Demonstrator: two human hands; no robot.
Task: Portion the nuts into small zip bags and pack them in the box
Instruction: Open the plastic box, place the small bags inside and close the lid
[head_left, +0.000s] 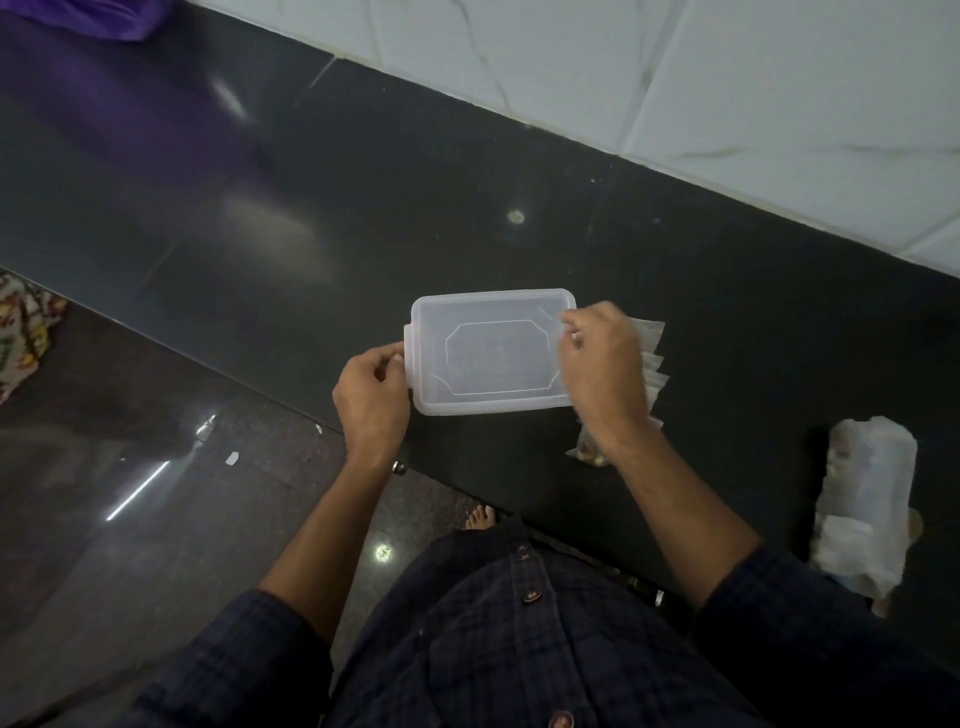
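The left hand (371, 395) pinches the little tab on the short side of the box (491, 353), with its fingers curled on the edge. The right hand (602, 364) has bent fingers on the lid's other short end, at the far corner, and seems to be holding it there. The box sits on the dark counter (260, 208), about in the middle, and its clear lid (498, 358) is on top (I cannot tell if it is snapped tight or just resting). At 3 o'clock from the box, partly under the right hand, lies a pile of small zip bags (652, 358). At 4 o'clock from the box, one bag with nuts (587, 449) peeks out beside the wrist. Farther off at 4 o'clock lies a big crumpled packet (867, 499), maybe the nut packet. It looks like some bags are filled and no bags show through the lid, so packing the box is probably still to do.
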